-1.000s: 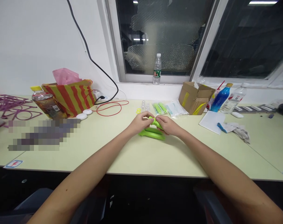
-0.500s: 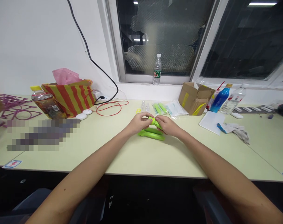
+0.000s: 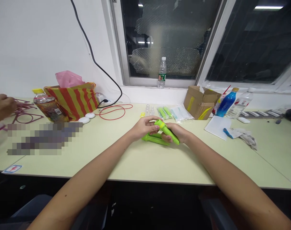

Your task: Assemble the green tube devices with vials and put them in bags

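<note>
Both hands hold a bright green hollow plastic tube [image 3: 172, 135], tilted with its wider open end toward the upper left and a yellow band near that end. My left hand [image 3: 145, 126] is closed, its thumb and fingers gripping the wide end. My right hand [image 3: 180, 131] wraps the body from behind, some fingers showing beneath. Under the hands, more green plastic [image 3: 155, 139] of a similar colour lies on the table, partly hidden. Just beyond my left hand are small yellow rings [image 3: 142, 115] and clear plastic pieces [image 3: 149, 110]. Behind them lies a clear bag of green parts [image 3: 164, 112].
Left: another person's hand [image 3: 3, 107] by purple frames [image 3: 27, 118], a brown drink bottle [image 3: 51, 107], a striped bag [image 3: 75, 100], a red cable [image 3: 112, 116]. Right: a cardboard box [image 3: 200, 102], a blue bottle [image 3: 227, 102], white paper [image 3: 217, 127], a glove [image 3: 243, 134].
The green tube has turned so its open end faces up and toward me, its body now pointing to the lower right. The other person's hand has moved further into view.
</note>
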The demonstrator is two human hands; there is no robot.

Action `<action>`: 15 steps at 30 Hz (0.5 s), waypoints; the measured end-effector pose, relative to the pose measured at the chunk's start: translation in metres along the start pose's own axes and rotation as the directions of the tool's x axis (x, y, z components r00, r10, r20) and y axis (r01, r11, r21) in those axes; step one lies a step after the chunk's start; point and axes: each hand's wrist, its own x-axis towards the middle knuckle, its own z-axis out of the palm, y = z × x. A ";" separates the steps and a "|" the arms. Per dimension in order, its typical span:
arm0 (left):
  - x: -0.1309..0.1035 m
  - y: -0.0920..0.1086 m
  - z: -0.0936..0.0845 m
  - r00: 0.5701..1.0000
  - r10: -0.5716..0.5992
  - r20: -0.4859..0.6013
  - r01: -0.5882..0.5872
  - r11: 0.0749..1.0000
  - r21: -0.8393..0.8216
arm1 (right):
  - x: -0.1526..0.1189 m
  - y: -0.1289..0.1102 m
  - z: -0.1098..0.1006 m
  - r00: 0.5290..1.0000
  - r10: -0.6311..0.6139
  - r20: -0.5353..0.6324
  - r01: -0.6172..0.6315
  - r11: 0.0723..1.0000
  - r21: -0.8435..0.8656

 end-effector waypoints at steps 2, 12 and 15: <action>0.000 0.000 -0.003 0.999 0.015 0.028 -0.014 0.999 -0.035 | 0.000 0.000 -0.002 0.999 0.018 0.035 -0.019 0.999 0.035; -0.002 0.006 0.000 0.998 0.064 0.004 -0.064 0.998 0.029 | -0.002 -0.004 -0.005 0.989 0.146 0.029 -0.145 0.989 -0.027; -0.003 0.008 0.002 0.998 0.059 0.016 -0.061 0.989 0.132 | -0.002 -0.005 -0.003 0.976 0.217 0.012 -0.216 0.976 -0.038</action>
